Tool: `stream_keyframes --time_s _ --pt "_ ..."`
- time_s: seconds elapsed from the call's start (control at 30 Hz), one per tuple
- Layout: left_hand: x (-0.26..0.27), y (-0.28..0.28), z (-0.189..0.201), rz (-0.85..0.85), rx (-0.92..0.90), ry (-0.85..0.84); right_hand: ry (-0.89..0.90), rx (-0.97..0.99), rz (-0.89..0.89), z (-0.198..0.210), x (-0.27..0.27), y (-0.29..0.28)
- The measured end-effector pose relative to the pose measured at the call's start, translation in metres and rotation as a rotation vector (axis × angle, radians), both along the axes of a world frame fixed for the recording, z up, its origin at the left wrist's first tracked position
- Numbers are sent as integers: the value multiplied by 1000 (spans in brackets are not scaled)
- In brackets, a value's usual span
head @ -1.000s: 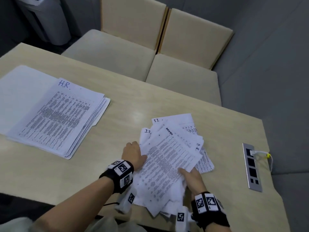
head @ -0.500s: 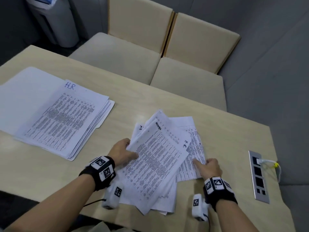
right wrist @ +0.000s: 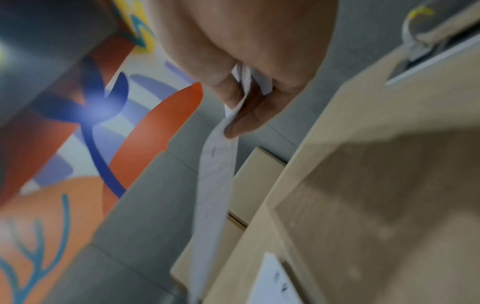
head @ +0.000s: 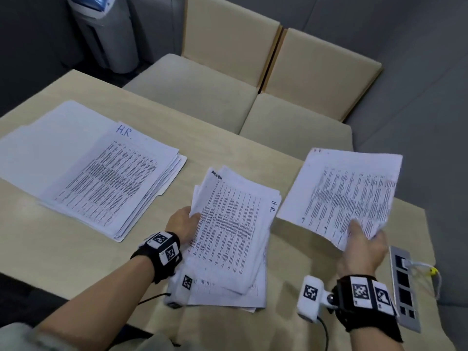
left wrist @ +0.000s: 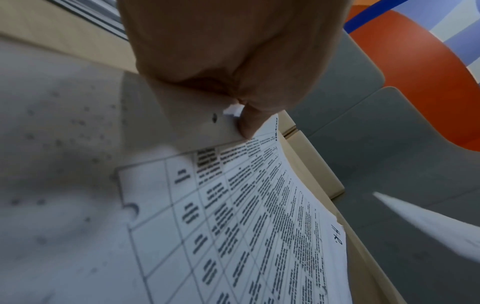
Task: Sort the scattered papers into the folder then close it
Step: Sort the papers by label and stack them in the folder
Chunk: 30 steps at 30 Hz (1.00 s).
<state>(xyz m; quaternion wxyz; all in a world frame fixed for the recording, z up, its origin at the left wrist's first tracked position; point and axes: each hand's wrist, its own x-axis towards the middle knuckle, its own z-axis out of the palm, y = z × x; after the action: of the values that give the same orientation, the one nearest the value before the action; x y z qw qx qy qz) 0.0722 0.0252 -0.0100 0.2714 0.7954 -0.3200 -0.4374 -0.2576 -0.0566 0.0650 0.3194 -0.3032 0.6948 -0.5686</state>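
An open white folder lies at the table's left with a stack of printed sheets on it, the top one marked "H.R.". In the middle a loose pile of papers has an "ADMIN" sheet on top and an "H.R." sheet showing at its right edge. My left hand grips the pile's left edge, thumb on top. My right hand pinches the near corner of a single printed sheet and holds it in the air to the right of the pile, seen edge-on as the sheet in the right wrist view.
A metal socket strip with a white plugged-in cable is set into the table at the right edge. Two beige chairs stand behind the table, with a grey bin beyond at the far left.
My right hand has pulled one sheet out of the pile and lifted it up and to the right. My left hand has shifted to the pile's left edge and holds it.
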Motion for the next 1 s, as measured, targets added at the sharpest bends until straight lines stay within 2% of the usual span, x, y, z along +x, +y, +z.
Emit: stream_keyframes --time_s 0.07,0.1,0.23,0.37,0.43,0.53,0.6,0.63,0.73,0.77,0.87,1.0 --pt "-5 1 2 64 -15 138 -108 49 86 -6 9 4" --pt "-7 1 3 87 -14 210 -97 114 147 -14 14 7" --pt "-11 -1 1 181 -11 461 104 419 359 -51 42 35" --pt "-20 -3 13 151 -63 447 158 612 480 -84 66 63" --pt "-29 -2 12 132 -116 501 219 659 584 -96 70 70" --pt "-36 0 14 97 -182 459 301 689 643 -92 70 68" --pt "-36 -2 24 72 -231 488 290 672 575 -75 66 59" --pt "-34 -3 33 36 -256 541 214 649 551 -66 62 53" --pt "-27 -10 69 -102 -319 704 -170 500 578 -42 52 34" --pt "-22 -13 80 -151 -339 711 -238 447 600 -34 51 28" --pt "-12 -23 106 -236 -407 663 -374 296 708 -5 52 8" --pt "-7 -30 118 -124 -570 511 -433 66 757 25 67 -5"
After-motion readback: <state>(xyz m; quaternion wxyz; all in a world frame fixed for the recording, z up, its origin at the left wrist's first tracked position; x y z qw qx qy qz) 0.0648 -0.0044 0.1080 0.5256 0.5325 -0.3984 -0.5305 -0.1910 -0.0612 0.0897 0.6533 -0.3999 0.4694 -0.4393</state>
